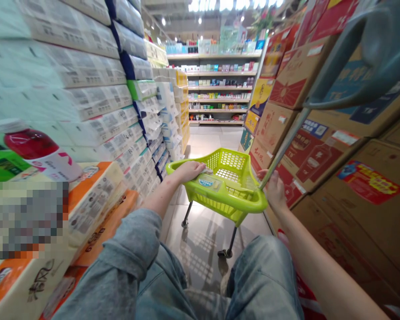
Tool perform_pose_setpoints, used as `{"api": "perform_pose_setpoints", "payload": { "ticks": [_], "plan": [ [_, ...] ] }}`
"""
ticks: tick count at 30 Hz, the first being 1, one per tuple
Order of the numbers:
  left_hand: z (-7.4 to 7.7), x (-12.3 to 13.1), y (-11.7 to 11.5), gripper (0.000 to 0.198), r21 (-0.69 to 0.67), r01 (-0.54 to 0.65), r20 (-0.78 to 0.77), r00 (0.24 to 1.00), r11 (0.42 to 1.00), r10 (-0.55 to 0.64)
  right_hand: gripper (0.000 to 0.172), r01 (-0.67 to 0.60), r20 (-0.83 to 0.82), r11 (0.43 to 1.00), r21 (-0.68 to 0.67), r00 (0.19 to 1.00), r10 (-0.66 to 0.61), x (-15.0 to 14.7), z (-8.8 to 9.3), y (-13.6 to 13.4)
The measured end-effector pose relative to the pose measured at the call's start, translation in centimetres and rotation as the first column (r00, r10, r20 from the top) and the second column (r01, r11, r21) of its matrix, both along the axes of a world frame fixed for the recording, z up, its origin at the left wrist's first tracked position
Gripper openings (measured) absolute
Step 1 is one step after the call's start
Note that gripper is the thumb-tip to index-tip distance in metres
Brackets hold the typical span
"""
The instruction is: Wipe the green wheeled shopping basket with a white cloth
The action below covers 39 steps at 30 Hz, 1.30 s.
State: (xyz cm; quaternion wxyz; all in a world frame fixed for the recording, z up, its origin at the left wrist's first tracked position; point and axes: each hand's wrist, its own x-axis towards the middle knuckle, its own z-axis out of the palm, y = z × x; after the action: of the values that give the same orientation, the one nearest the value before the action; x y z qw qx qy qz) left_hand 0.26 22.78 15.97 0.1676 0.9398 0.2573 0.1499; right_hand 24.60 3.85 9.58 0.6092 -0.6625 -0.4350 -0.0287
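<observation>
Person's bare left hand (190, 171) palm down, fingers close together, bent over, pointing right. Left forearm (165, 193) bare up to rolled grey-blue cloth sleeve (131, 244), reaching forward and inward. Bare right hand (276, 191) well apart from left, fingers curled, partly hidden, closure unclear. Right forearm (320, 255) bare, stretching forward from lower right. Knees in faded blue denim (265, 271) bent, between arms.

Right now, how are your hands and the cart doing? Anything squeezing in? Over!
Left hand on the green cart. Right hand by the lower end of the pole. Cart upright. Stacked packs close on left, boxes close on right.
</observation>
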Motion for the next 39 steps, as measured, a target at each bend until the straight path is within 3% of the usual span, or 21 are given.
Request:
{"api": "perform_pose_setpoints", "payload": {
  "ticks": [2,3,5,7,10,12,15,19,21,27,32,35,39],
  "plan": [
    [-0.2,0.5,-0.2,0.056,0.006,-0.046,-0.028,0.999,0.999,0.046,0.042,0.257,0.192,0.961,0.101,0.943,-0.272,-0.7,0.6,-1.3],
    [-0.3,0.7,-0.3,0.056,0.018,-0.065,-0.033,0.997,0.998,0.066,0.037,0.318,0.250,0.934,0.163,0.903,-0.350,-1.2,1.0,-1.8],
    [-0.4,0.9,-0.7,0.056,0.057,-0.099,-0.019,0.995,0.993,0.100,0.032,0.306,0.370,0.920,0.245,0.848,-0.380,-2.5,1.9,-2.7],
    [-0.5,1.0,-1.1,0.057,0.118,-0.138,0.021,0.990,0.983,0.137,0.028,0.191,0.504,0.962,0.195,0.822,-0.265,-3.6,2.9,-2.9],
    [-0.6,0.7,-1.7,0.060,0.206,-0.222,0.104,0.973,0.953,0.205,0.030,0.015,0.608,0.992,-0.129,0.791,0.067,-4.5,4.2,-2.3],
    [-0.9,0.4,-2.1,0.061,0.232,-0.285,0.178,0.952,0.930,0.248,0.037,-0.001,0.566,0.927,-0.375,0.792,0.230,-4.7,4.8,-1.7],
    [-2.0,-0.3,-2.6,0.059,0.229,-0.341,0.334,0.907,0.912,0.255,0.044,0.137,0.535,0.773,-0.620,0.794,0.289,-5.1,5.2,-0.9],
    [-3.9,-0.8,-3.5,0.045,0.271,-0.298,0.555,0.825,0.915,0.104,0.041,0.417,0.631,0.619,-0.665,0.757,0.168,-7.6,5.5,-0.1],
    [-4.9,-0.7,-4.0,0.040,0.312,-0.317,0.613,0.787,0.895,0.065,0.044,0.466,0.629,0.586,-0.663,0.771,0.097,-9.4,5.7,0.3],
    [-7.5,-0.6,-7.2,0.034,0.373,-0.414,0.657,0.750,0.831,0.079,0.055,0.418,0.625,0.647,-0.637,0.772,0.116,-11.7,5.6,0.8],
    [-8.8,-2.3,-8.9,0.039,0.508,-0.239,0.494,0.868,0.828,-0.052,0.056,0.419,0.679,0.672,-0.610,0.714,0.171,-10.0,5.1,0.6],
    [-7.9,-3.3,-7.4,0.039,0.495,-0.201,0.407,0.913,0.845,-0.021,0.058,0.407,0.705,0.682,-0.607,0.673,0.225,-9.2,4.9,0.5],
    [-4.8,-3.3,-4.1,0.040,0.404,-0.302,0.387,0.912,0.863,0.138,0.059,0.410,0.717,0.686,-0.602,0.656,0.237,-8.7,4.8,0.6]
  ]
}}
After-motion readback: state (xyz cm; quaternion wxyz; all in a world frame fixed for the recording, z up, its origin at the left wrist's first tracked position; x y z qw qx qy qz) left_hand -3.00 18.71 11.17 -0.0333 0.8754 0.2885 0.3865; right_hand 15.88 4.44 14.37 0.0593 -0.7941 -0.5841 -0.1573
